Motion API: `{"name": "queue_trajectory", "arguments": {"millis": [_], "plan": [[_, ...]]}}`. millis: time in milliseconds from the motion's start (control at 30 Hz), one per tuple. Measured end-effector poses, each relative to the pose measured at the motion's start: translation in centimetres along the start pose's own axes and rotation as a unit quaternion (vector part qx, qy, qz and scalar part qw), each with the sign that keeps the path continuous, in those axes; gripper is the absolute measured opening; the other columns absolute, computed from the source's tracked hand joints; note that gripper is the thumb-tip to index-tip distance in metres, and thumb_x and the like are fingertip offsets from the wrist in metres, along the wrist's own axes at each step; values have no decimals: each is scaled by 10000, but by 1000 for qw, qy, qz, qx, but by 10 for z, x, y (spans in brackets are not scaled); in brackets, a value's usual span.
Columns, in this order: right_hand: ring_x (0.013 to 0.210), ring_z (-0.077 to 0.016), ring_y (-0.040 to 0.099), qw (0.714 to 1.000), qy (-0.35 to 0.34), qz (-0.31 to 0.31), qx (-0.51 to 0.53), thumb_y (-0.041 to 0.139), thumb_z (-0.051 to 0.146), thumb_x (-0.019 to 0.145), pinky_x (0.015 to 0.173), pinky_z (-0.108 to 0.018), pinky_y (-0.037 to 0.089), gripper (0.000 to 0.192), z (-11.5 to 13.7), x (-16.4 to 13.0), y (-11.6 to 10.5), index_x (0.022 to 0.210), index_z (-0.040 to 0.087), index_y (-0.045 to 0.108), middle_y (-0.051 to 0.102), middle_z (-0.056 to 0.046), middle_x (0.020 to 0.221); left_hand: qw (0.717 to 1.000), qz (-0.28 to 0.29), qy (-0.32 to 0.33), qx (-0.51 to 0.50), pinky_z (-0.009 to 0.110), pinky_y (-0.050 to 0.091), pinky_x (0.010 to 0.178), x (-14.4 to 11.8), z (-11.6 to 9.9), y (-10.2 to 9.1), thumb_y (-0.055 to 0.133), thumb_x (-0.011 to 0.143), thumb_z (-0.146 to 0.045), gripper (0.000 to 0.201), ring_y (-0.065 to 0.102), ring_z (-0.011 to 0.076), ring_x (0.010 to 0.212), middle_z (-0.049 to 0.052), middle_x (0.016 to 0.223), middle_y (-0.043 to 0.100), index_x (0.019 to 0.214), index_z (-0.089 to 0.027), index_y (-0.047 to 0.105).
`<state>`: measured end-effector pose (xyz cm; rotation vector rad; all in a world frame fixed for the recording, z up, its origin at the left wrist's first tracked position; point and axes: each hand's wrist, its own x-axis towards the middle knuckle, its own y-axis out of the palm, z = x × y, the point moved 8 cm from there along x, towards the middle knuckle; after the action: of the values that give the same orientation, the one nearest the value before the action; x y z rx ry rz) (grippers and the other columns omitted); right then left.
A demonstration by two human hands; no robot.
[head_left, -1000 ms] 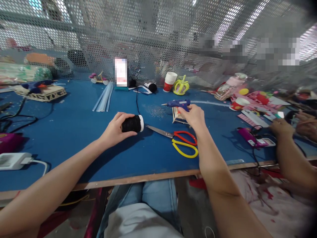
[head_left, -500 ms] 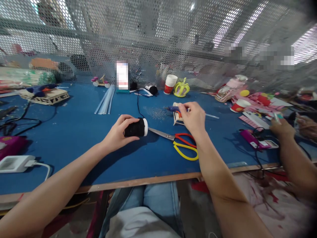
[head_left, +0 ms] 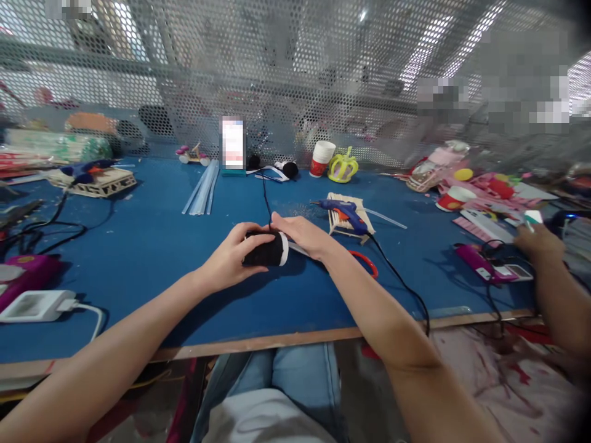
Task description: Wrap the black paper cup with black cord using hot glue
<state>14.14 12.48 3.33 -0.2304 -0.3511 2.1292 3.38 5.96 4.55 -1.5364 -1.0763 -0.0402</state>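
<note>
Spool (head_left: 266, 251) of black thread lay on its side on the blue desk (head_left: 152, 246), near the front middle. Long axis ran roughly left-right, white end cap pointing to your right, tilted slightly away from you. Your left hand (head_left: 231, 261) was wrapped around the black body from the left, fingers curled over the top, holding it. Your right hand (head_left: 302, 234) came in from the right with fingers extended over the cap end, fingertips touching the top of the spool; can't tell whether it pinched a thread end. Scissors (head_left: 364, 261) sat just behind your right forearm, mostly hidden, only a red handle loop showing. Blue glue gun (head_left: 344, 211) rested on a small stick rack beyond your right hand, nozzle pointing left, black cord trailing off the desk edge. Another person's hand (head_left: 538, 240) was at far right near a pink device.
</note>
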Motion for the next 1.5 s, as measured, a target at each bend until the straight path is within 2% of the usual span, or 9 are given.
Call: {"name": "queue_trajectory", "arguments": {"millis": [67,133,300,433,633,800,933,1233,1500], "plan": [[785,-149,592,997,-5,-28,72,617,505,733,748,-293,443,369,-3,0,0,855,163,682,674,-43,829,1000,9,2,4,460,437,945,0,0,2,658,763,-278,530,455,266,1130,129,1199,423,1235,-221,425],[751,-127,579,992,-9,-63,109,691,407,681,746,-282,436,294,-5,-1,-3,833,157,667,662,-31,817,1000,18,3,6,460,441,939,-1,-1,4,657,762,-285,528,460,266,1121,129,1191,425,1233,-220,428],[687,-106,532,990,-48,-110,72,659,387,711,718,-276,410,232,4,-7,-10,744,159,636,618,-3,723,999,26,-24,-17,425,441,936,0,0,4,656,762,-339,549,476,251,1106,127,1180,453,1237,-198,421],[648,-88,489,973,-113,-183,83,630,381,749,678,-255,395,219,16,-14,-28,698,175,577,594,9,698,993,21,-103,-63,392,466,876,1,11,1,702,687,-441,645,537,240,1041,96,1125,538,1210,-193,417],[550,-73,438,957,-143,-218,125,617,446,758,550,-236,365,285,17,-18,-41,687,199,494,557,25,647,979,35,-177,-99,331,483,781,-1,21,3,701,644,-520,603,602,215,896,75,1006,621,1085,-154,513],[524,-73,432,962,-146,-223,62,592,480,771,526,-239,356,317,16,-17,-41,683,196,484,539,30,606,978,73,-155,-117,314,481,776,-1,15,9,689,659,-523,590,603,207,892,74,1013,624,1092,-162,515],[519,-73,437,967,-137,-216,18,579,471,782,536,-241,358,316,13,-15,-39,682,189,479,539,30,599,982,79,-121,-119,318,476,806,-1,8,9,699,650,-522,603,597,212,924,83,1037,613,1098,-164,510],[559,-97,476,980,-67,-184,-30,559,448,788,581,-257,388,296,6,-12,-31,673,188,475,551,13,611,990,35,-67,-119,313,487,780,1,-2,0,728,636,-489,613,600,207,901,82,1007,609,1105,-170,497],[541,-96,458,989,-24,-133,-56,553,439,775,552,-248,362,289,0,-11,-19,660,186,473,545,15,602,995,5,-36,-97,339,483,804,2,-8,-7,735,639,-470,617,588,220,936,98,1029,594,1118,-173,483]]}}
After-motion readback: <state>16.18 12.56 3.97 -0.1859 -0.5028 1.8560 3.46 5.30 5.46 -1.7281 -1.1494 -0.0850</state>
